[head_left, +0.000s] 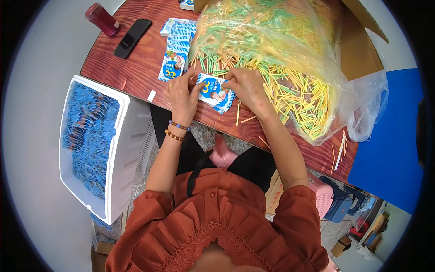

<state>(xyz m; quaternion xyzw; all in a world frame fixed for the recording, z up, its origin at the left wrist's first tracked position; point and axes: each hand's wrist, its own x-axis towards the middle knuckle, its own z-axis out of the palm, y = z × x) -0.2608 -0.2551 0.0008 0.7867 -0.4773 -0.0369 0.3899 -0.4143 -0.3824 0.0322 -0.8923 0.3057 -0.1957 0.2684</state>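
A small blue-and-white printed packet [213,96] lies tilted between my hands, close to the table's near edge. My left hand [183,96] pinches its left side between thumb and fingers. At the upper right side of the packet, the thumb and fingers of my right hand [247,88] close on it. Part of its top edge is covered by my fingers. Just beyond my left hand, more flat packets [174,56] overlap in a stack. Thin yellow, green and orange sticks [297,93] are heaped beyond and to the right of my right hand.
A clear plastic bag [272,34] covers much of the heap, beside an open cardboard box [358,54]. On the far left are a phone [132,39] and a red-filled jar [103,20]. A white foam box [115,158] full of blue packets stands left of the table [97,61].
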